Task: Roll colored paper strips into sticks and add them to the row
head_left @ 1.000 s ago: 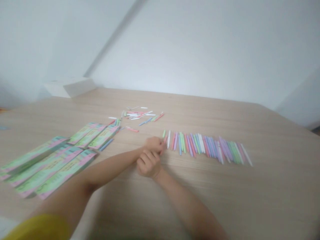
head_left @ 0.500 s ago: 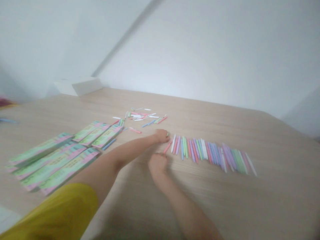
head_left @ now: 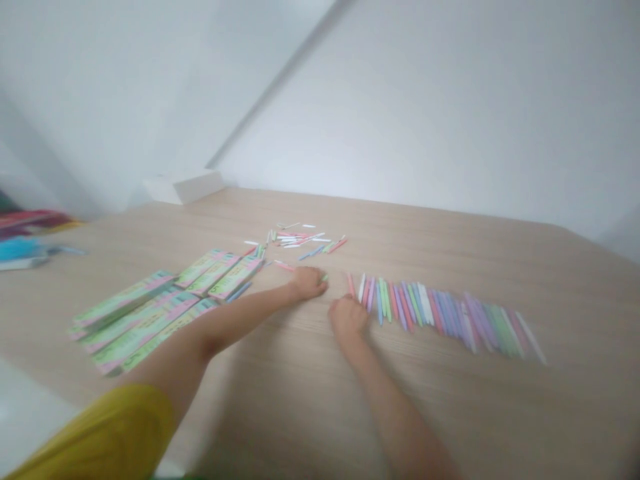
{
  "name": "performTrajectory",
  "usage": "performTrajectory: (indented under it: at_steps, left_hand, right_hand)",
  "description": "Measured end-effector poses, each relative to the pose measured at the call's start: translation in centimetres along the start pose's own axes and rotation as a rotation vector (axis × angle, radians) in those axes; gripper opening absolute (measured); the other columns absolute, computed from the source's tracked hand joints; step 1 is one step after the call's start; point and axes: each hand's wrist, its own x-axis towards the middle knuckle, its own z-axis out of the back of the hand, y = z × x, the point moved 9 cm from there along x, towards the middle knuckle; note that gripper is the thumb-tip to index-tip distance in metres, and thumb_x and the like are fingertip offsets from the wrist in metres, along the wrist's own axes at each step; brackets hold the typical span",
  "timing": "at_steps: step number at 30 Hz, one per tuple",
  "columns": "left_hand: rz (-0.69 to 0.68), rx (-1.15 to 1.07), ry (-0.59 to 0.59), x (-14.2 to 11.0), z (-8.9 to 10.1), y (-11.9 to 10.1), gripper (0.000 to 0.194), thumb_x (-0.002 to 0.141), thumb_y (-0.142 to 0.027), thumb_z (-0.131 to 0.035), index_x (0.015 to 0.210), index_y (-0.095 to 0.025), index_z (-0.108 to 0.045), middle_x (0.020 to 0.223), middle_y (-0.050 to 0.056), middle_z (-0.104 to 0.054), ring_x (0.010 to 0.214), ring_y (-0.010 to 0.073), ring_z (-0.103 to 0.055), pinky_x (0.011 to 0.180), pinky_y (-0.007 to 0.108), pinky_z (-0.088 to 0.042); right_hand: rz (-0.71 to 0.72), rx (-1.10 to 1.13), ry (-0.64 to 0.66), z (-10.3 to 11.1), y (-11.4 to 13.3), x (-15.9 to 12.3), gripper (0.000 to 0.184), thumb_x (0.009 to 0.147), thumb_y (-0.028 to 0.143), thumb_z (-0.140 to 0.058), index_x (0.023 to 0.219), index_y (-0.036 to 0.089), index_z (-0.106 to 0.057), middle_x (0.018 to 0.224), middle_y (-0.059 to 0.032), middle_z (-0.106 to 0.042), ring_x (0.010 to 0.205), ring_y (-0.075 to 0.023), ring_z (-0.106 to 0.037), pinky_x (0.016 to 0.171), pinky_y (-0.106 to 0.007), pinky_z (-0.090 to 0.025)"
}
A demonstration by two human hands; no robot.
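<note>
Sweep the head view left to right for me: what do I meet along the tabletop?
Bright blue object, flat green-and-pink boxes, bare left hand, bare right hand, row of slim pastel sticks.

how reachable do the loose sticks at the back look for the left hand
Probably yes: the loose sticks lie beyond the left hand, nothing tall stands between, and the right hand is off aside.

Tabletop (head_left: 450, 400): matt, smooth, wood-grain look; boxes (head_left: 133, 298): printed card-like; sleeve (head_left: 107, 427): yellow cloth, matt.
</note>
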Motion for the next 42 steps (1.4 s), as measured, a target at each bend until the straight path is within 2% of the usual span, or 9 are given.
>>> performTrajectory:
  at_steps: [5,9,15,20,25,34,37,40,42]
  left_hand:
    - [0.069,-0.002,-0.097,2.8,2.9,2.5,0.039,0.085,-0.039,-0.041,0.102,-0.016,-0.067,0.111,0.014,-0.067,0.115,0.0309,-0.050,0.096,0.043,-0.036]
    - [0.130,0.045,-0.086,7.2,4.2,4.0,0.041,0.087,-0.035,-0.037,0.098,-0.015,-0.071,0.097,0.013,-0.070,0.104,0.0281,-0.057,0.088,0.037,-0.041]
    - [0.076,0.157,-0.037,12.9,4.7,3.6,0.041,0.084,-0.043,-0.045,0.093,-0.014,-0.072,0.092,0.016,-0.070,0.110,0.0319,-0.053,0.084,0.039,-0.043]
    - [0.001,0.174,-0.023,14.0,3.2,2.1,0.046,0.077,-0.050,-0.057,0.108,-0.017,-0.066,0.113,0.018,-0.063,0.119,0.0354,-0.045,0.096,0.049,-0.032]
    - [0.006,0.141,-0.048,12.5,1.8,1.7,0.034,0.082,-0.035,-0.054,0.113,-0.022,-0.062,0.114,0.013,-0.064,0.123,0.0329,-0.040,0.099,0.049,-0.025]
    - [0.221,-0.073,-0.145,8.5,3.2,3.3,0.033,0.089,-0.013,-0.037,0.113,-0.005,-0.059,0.121,0.025,-0.058,0.127,0.0367,-0.040,0.101,0.051,-0.029]
    - [0.256,-0.214,-0.114,5.1,2.8,3.4,0.035,0.092,-0.015,-0.030,0.113,-0.006,-0.057,0.114,0.022,-0.062,0.112,0.0302,-0.055,0.092,0.042,-0.041]
    - [0.191,-0.373,-0.020,-0.2,1.8,2.1,0.027,0.092,-0.020,-0.037,0.103,-0.014,-0.061,0.099,0.009,-0.069,0.090,0.0176,-0.063,0.078,0.026,-0.047]
    - [0.101,-0.481,0.028,-4.4,1.8,0.5,0.020,0.088,-0.021,-0.045,0.095,-0.018,-0.063,0.091,0.003,-0.070,0.085,0.0143,-0.063,0.075,0.022,-0.047]
  right_hand:
    - [0.238,0.048,0.000,0.8,3.9,-2.5,0.024,0.087,0.024,-0.043,0.088,0.012,-0.065,0.081,-0.0149,-0.068,0.077,-0.0236,-0.068,0.069,-0.033,-0.048]
    - [0.439,0.115,0.013,0.6,5.5,-3.3,0.021,0.083,0.023,-0.047,0.090,0.014,-0.065,0.086,-0.0130,-0.068,0.082,-0.0252,-0.066,0.073,-0.036,-0.048]
    - [0.501,0.184,-0.005,0.0,5.1,-2.2,0.023,0.080,0.026,-0.052,0.092,0.013,-0.065,0.089,-0.0130,-0.068,0.084,-0.0260,-0.065,0.077,-0.038,-0.048]
    - [0.542,0.183,0.034,-1.0,5.6,-2.5,0.024,0.080,0.028,-0.052,0.093,0.013,-0.065,0.091,-0.0121,-0.069,0.084,-0.0256,-0.065,0.077,-0.039,-0.049]
    - [0.599,0.168,0.075,-1.4,6.4,-3.1,0.024,0.081,0.028,-0.050,0.093,0.013,-0.065,0.089,-0.0123,-0.069,0.083,-0.0256,-0.065,0.077,-0.039,-0.048]
    - [0.424,0.290,0.053,-0.3,4.6,-2.0,0.015,0.079,0.018,-0.048,0.083,0.017,-0.063,0.083,-0.0083,-0.069,0.077,-0.0204,-0.065,0.069,-0.029,-0.044]
    - [0.304,0.522,0.019,-0.2,3.4,-1.4,0.021,0.078,0.016,-0.046,0.092,0.019,-0.061,0.081,-0.0056,-0.068,0.075,-0.0191,-0.064,0.070,-0.028,-0.044]
    - [0.214,0.840,-0.100,0.6,2.2,-1.1,0.037,0.079,0.019,-0.043,0.114,0.015,-0.052,0.103,-0.0115,-0.066,0.095,-0.0209,-0.062,0.082,-0.031,-0.046]
    - [0.126,1.010,-0.142,0.7,1.5,-1.2,0.038,0.080,0.024,-0.042,0.116,0.014,-0.047,0.114,-0.0158,-0.060,0.104,-0.0223,-0.058,0.085,-0.033,-0.046]
